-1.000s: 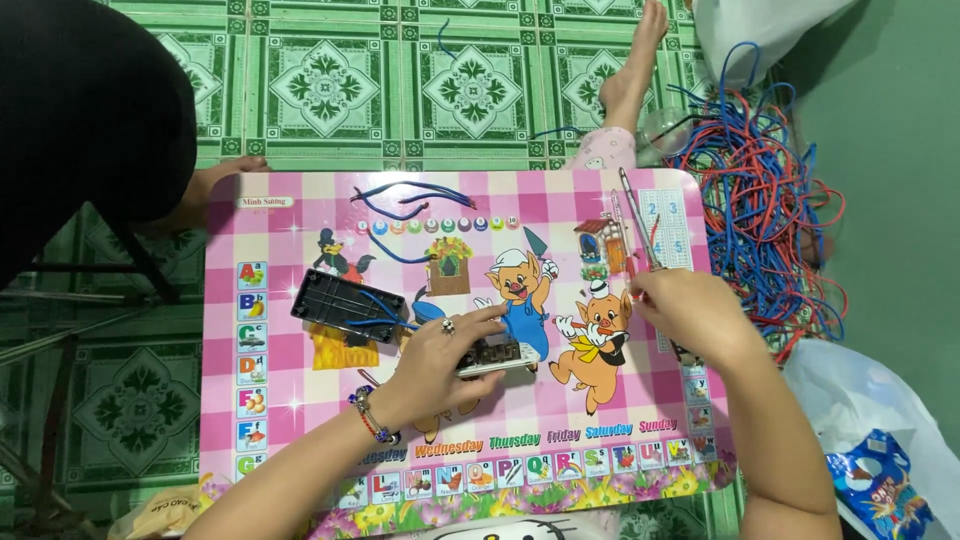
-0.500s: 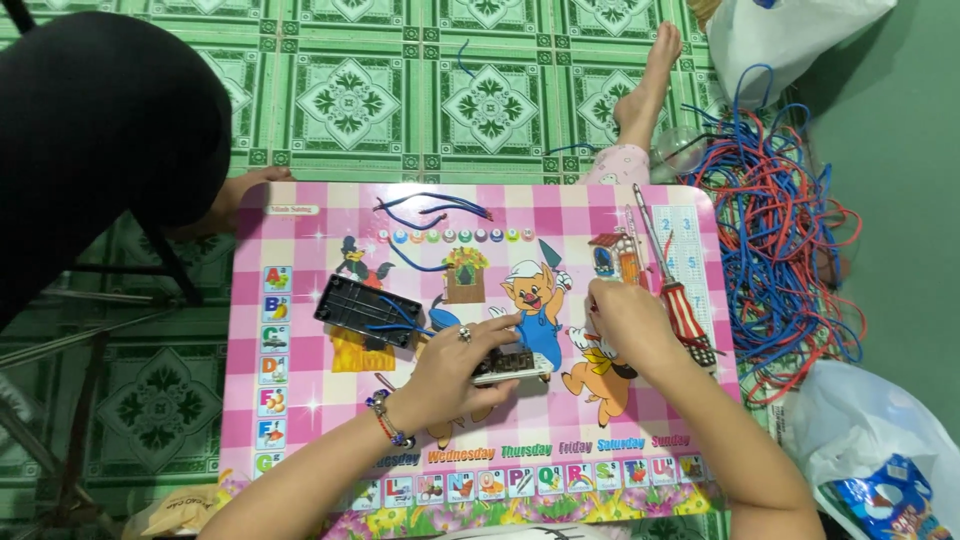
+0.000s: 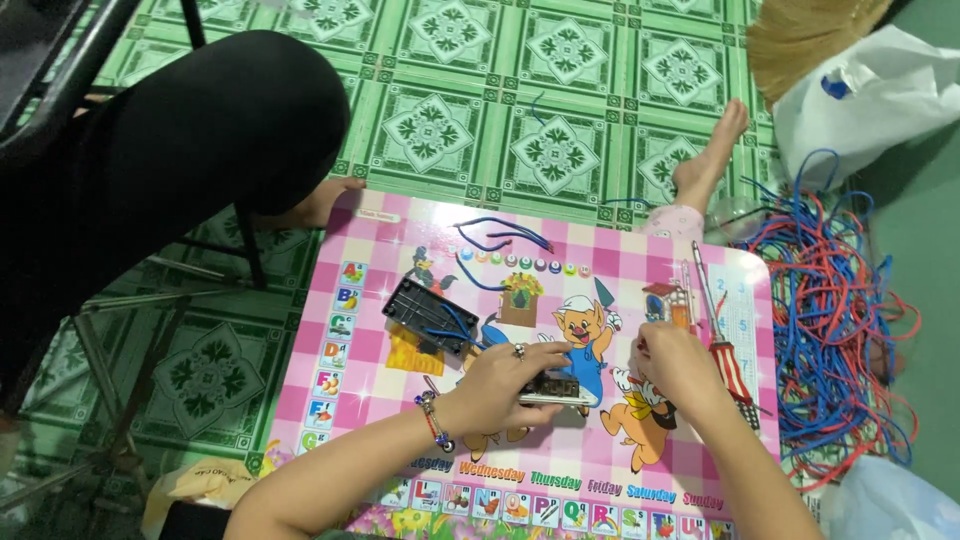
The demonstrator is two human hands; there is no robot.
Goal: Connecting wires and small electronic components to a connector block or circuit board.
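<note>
My left hand (image 3: pixel 505 385), with a ring and a beaded bracelet, presses down on a small dark-and-silver rectangular part (image 3: pixel 556 390) lying on the pink picture table (image 3: pixel 360 370). My right hand (image 3: pixel 678 368) hovers just right of that part, its fingers curled and pinched together; I see nothing in them. A screwdriver (image 3: pixel 722 345) with a red-and-white striped handle lies on the table beside my right hand. A black flat component (image 3: pixel 428 315) with blue wires on it rests left of my left hand.
Loose blue wires (image 3: pixel 500 236) lie near the table's far edge. A tangle of red and blue wires (image 3: pixel 840 320) covers the floor at right. A person in black (image 3: pixel 190 150) crouches at far left. A bare foot (image 3: pixel 708 160) and white bags (image 3: pixel 870 95) lie beyond.
My right hand has come left from the table's right edge, away from the screwdriver, toward the part under my left hand. The view has tilted up.
</note>
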